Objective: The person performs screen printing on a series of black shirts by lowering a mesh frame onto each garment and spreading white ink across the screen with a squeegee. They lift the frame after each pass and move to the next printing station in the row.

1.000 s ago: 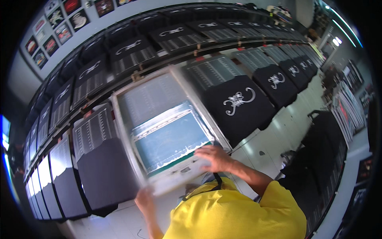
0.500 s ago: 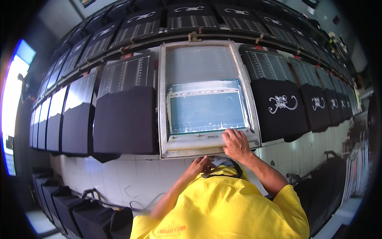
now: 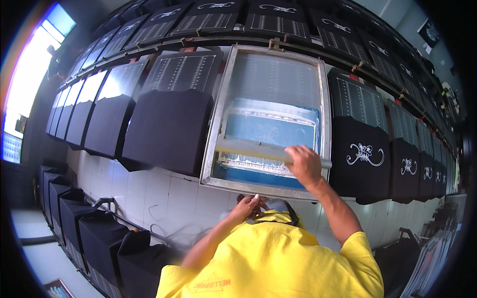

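My right hand (image 3: 304, 166) grips the right part of a long grey squeegee (image 3: 253, 149), which lies crosswise on a blue mesh screen. The screen sits in a metal frame (image 3: 324, 99), set over one station of the row. White ink (image 3: 256, 163) lies in a band on the near side of the squeegee, and another white strip (image 3: 271, 113) crosses the mesh farther up. At the frame's near edge, close to my waist, my left hand (image 3: 244, 207) is closed with its thumb up. What its curled fingers hold is hidden.
Black shirt on a board (image 3: 166, 129) lies left of the frame. To the right, a black shirt (image 3: 365, 159) bears a white scroll print. A metal rail (image 3: 198, 39) runs behind, with more printed shirts beyond. Black covered boards (image 3: 102, 233) stand behind me on the left.
The squeegee has moved from the near end of the screen up onto the blue mesh, my right hand with it. A white ink band now shows behind it. The view has turned left.
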Tool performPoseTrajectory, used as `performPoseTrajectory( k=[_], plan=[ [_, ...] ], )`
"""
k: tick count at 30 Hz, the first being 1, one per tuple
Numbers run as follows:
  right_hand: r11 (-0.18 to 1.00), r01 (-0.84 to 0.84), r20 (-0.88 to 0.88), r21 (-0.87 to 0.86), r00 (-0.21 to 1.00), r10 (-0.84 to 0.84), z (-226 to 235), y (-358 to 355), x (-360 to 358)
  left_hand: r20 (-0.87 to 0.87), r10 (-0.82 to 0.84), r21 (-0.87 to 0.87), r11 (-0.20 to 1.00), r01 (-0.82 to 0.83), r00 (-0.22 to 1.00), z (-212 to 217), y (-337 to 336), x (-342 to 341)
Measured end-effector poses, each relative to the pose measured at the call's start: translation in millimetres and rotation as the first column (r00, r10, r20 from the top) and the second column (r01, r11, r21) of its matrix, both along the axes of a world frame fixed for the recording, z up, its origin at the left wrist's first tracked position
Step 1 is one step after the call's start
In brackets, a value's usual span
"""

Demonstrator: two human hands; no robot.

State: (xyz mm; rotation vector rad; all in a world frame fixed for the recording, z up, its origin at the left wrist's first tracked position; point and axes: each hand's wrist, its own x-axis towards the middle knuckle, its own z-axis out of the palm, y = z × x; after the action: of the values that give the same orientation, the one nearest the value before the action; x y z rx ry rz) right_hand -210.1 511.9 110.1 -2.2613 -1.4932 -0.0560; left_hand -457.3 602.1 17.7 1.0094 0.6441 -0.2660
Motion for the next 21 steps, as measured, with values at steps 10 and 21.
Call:
performPoseTrajectory(
  k=[10,21],
  plan=[
    [1.000,-0.008,0.106,0.007,0.994,0.007,-10.9,72.6,107.9,0.060,-0.001,0.213,0.977,-0.012,0.998,-59.4,-16.8,0.9],
    [0.999,0.014,0.136,-0.052,0.991,-0.006,-24.4,88.9,127.2,0.197,-0.154,0.314,0.946,0.087,0.968,-50.4,-4.6,3.3]
  ],
)
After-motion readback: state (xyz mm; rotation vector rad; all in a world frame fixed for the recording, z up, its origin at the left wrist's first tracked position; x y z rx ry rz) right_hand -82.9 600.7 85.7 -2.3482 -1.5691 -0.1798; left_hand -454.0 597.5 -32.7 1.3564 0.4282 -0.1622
